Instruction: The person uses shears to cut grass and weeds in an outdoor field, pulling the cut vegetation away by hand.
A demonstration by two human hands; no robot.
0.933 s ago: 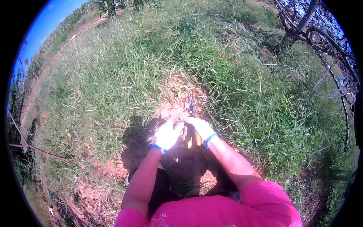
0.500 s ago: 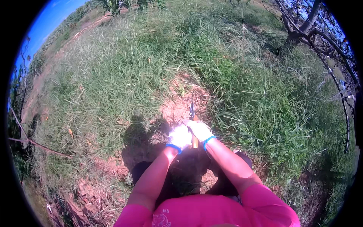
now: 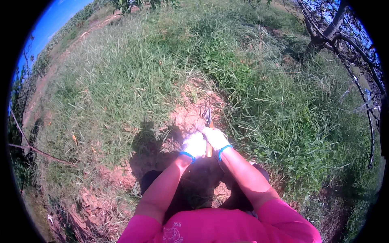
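**Two gloved hands on a hand tool over bare red soil**

Head view. We look down on our own forearms in pink sleeves, meeting at the middle of the picture. The left hand and the right hand both wear pale gloves with blue cuffs and sit pressed side by side, touching. Between them runs a hand tool: an orange-brown handle shows just below the gloves, and a dark narrow metal end sticks out forward, away from us. Both hands are wrapped tight round the handle part; glare on the gloves hides the individual fingers, so we cannot tell how they overlap.

The tool's dark tip points over a patch of bare reddish soil, ringed by long grass. Whether the tip touches the ground we cannot tell. Our shadow falls to the left of the hands. A bare-branched tree stands far right, well apart.

Handling, as we judge it: the tool looks rigid and fairly light, metal at the working end, so it should neither bend nor break in the grip. The handle is the place to hold, clear of the dark end, which may be sharp. Gloves ought to help against slipping.
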